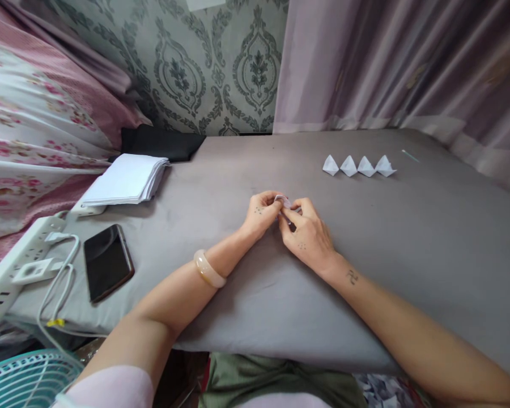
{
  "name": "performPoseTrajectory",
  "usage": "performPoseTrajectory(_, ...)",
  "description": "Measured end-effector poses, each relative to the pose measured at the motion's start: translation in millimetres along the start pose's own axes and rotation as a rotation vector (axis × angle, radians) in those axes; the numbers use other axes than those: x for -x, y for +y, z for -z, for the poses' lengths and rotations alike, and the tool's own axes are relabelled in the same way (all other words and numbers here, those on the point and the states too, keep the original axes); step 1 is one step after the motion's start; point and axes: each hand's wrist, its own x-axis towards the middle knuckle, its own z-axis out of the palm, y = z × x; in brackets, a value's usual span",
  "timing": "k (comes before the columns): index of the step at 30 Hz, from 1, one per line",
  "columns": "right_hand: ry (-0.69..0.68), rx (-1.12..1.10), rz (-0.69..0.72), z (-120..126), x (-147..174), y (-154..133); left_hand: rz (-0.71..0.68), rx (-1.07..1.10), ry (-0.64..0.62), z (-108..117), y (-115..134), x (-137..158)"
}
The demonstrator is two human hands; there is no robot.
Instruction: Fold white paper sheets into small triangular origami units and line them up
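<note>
Above the middle of the grey cloth-covered table [246, 306], a small folded piece of white paper [283, 200] is pinched between my two hands. My left hand [261, 215] grips its left side, fingers closed. From the right, my right hand [306, 232] presses on it with thumb and fingertips. Most of the paper is hidden behind my fingers, so its exact shape cannot be made out. Beyond my right hand, several pointed folded paper pieces [349, 166] stand in a row.
At the left lie a stack of white paper [125, 180], a black phone [107, 262] and a white power strip [19, 272] with cables. A black folder-like item [164, 143] lies behind the stack. A teal fan [29, 379] stands below the table's left edge. Curtains [365, 68] hang behind.
</note>
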Motion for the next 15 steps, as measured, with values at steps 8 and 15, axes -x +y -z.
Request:
performPoseTrajectory(8, -0.001, -0.107, -0.006, 0.6, -3.3, 8.1, 0.090, 0.006, 0.012, 2.8, 4.9, -0.6)
performPoseTrajectory(15, 0.019, -0.259, 0.002, 0.3, -8.3, 16.5, 0.122, 0.033, 0.046, 5.4, 8.1, -1.4)
